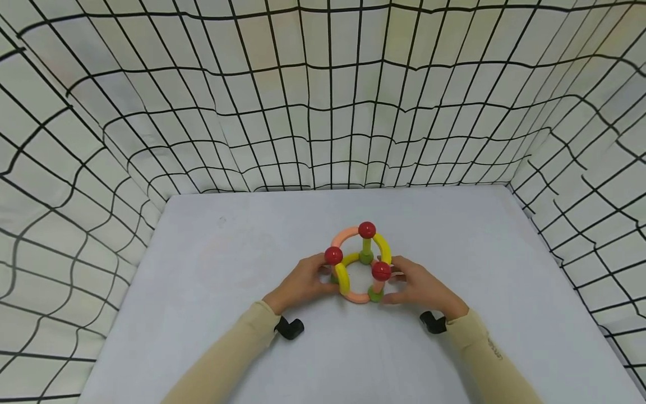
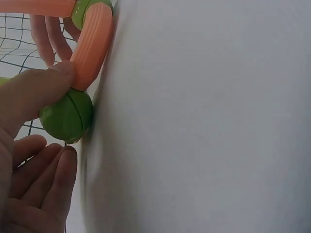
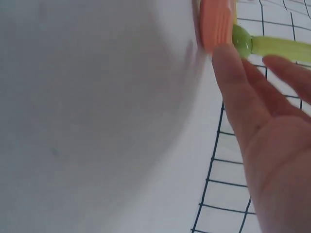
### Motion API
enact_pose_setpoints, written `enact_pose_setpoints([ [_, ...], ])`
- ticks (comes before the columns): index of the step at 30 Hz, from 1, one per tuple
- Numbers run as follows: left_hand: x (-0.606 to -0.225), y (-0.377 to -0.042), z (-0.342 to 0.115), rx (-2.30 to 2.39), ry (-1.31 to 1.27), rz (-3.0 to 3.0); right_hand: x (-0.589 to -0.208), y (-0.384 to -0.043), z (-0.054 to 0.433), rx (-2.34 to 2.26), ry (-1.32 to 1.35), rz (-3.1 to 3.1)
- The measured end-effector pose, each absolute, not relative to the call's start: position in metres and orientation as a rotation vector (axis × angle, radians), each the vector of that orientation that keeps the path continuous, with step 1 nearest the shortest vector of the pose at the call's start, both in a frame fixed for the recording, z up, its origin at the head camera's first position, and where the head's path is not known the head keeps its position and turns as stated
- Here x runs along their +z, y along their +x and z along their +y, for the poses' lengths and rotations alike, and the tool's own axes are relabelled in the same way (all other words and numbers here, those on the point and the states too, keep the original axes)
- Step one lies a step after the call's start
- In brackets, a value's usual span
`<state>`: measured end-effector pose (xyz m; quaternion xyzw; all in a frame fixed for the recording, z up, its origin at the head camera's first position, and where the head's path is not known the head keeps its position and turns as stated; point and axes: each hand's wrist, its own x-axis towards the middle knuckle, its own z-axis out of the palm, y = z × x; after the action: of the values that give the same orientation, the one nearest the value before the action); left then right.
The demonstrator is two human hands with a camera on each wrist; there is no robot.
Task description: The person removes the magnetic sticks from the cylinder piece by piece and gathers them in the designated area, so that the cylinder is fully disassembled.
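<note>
A toy frame of balls and curved rods stands on the white table between both hands. Red balls (image 1: 367,230) top it and green balls (image 1: 375,294) sit at its base, joined by orange rods (image 1: 356,298) and yellow rods (image 1: 342,279). My left hand (image 1: 308,281) grips its left side. In the left wrist view the thumb lies on an orange rod (image 2: 92,46), with fingers around a green ball (image 2: 66,115). My right hand (image 1: 424,287) holds the right side; in the right wrist view one digit touches an orange rod (image 3: 216,24) beside a green ball (image 3: 241,41).
The white table (image 1: 242,235) extends around the toy. Black netting (image 1: 330,112) over pale walls encloses its back and both sides. Black wrist devices (image 1: 289,329) sit at both cuffs, close above the tabletop.
</note>
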<state>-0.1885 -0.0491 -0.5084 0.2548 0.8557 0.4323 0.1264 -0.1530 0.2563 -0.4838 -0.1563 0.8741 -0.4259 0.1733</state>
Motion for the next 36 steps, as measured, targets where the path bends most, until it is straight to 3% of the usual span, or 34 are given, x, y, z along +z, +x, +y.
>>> enact_pose_setpoints([
  [17,-0.515,-0.184,-0.039,1.232,0.825,2.573,-0.485,-0.151,0.238,-1.019,-0.478,2.701],
  [24,-0.515,-0.176,-0.038,1.199,0.797,2.651,-0.489,-0.158,0.241,-1.01,-0.598,2.711],
  [36,-0.512,-0.167,-0.037,1.194,0.75,2.741,-0.487,-0.173,0.24,-1.016,-0.576,2.649],
])
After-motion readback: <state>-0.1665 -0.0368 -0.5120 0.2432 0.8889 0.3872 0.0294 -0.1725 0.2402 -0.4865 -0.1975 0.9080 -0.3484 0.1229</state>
